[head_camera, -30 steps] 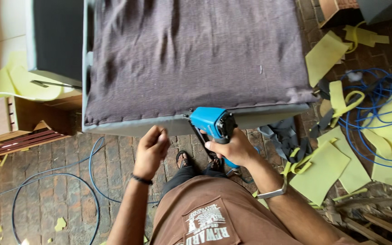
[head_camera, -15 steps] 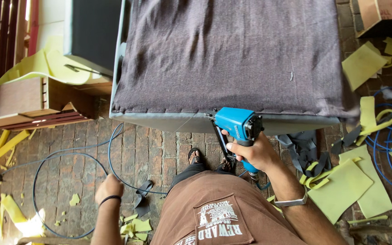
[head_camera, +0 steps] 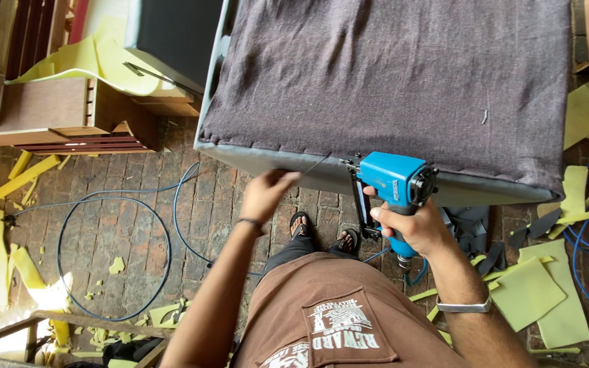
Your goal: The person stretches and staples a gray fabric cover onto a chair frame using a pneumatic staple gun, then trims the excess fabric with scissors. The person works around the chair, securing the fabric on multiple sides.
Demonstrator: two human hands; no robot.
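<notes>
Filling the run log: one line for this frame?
right hand: grips blue staple gun at panel edge | left hand: at grey fabric edge | blue hose: on brick floor

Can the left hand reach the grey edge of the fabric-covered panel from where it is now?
Probably yes. The left hand is raised right at the grey padded edge of the purple fabric-covered panel, with nothing between them; the blue pneumatic staple gun sits further right.
</notes>
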